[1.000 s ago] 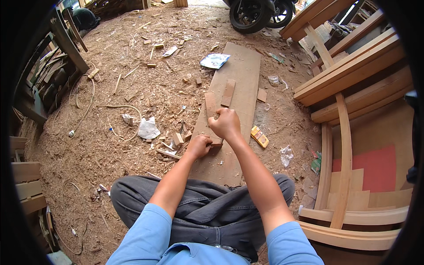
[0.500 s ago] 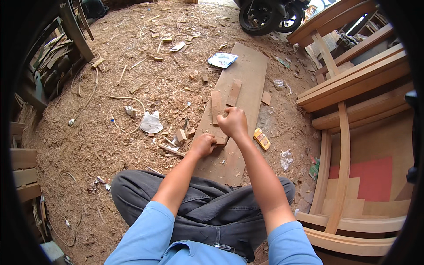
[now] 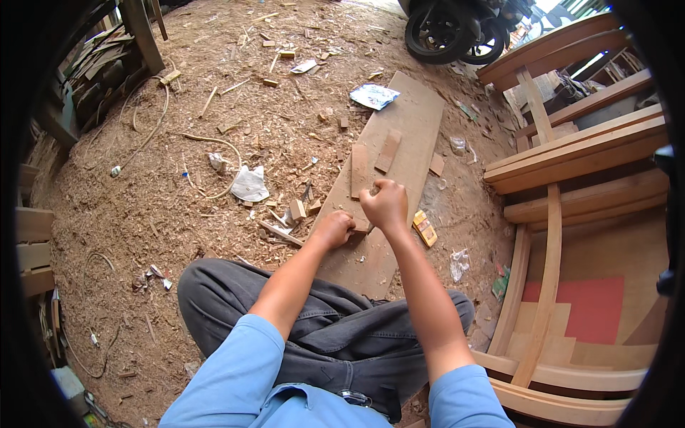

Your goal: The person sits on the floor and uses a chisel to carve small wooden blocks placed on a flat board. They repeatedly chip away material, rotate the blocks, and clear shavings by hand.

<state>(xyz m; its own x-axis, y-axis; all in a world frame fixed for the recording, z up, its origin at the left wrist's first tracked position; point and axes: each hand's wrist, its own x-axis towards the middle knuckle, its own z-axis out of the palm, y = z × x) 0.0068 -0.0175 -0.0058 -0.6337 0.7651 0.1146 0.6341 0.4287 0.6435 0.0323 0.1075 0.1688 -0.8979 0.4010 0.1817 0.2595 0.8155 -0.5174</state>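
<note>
A long brown plank (image 3: 421,121) lies on the shavings in front of my crossed legs. My left hand (image 3: 335,228) is closed on a small wooden block (image 3: 362,227) near the middle of the plank. My right hand (image 3: 384,207) is curled in a fist just above and right of it; what its fingers grip is too small and hidden to make out. An upright-grained loose wooden strip (image 3: 359,171) lies just beyond my hands, with a second short strip (image 3: 389,151) to its right. A crumpled printed packet (image 3: 372,95) rests on the plank's far left edge.
Stacked wooden frames (image 3: 571,160) fill the right side; scrap timber (image 3: 100,57) is piled at left. A motorbike (image 3: 439,39) stands at the back. A yellow object (image 3: 424,228), cords (image 3: 222,143), white scraps (image 3: 250,184) and several offcuts lie among the shavings.
The view has shifted, so the plank and surroundings appear farther right. Both hands stay at the same spot on the plank, still closed, with little visible movement.
</note>
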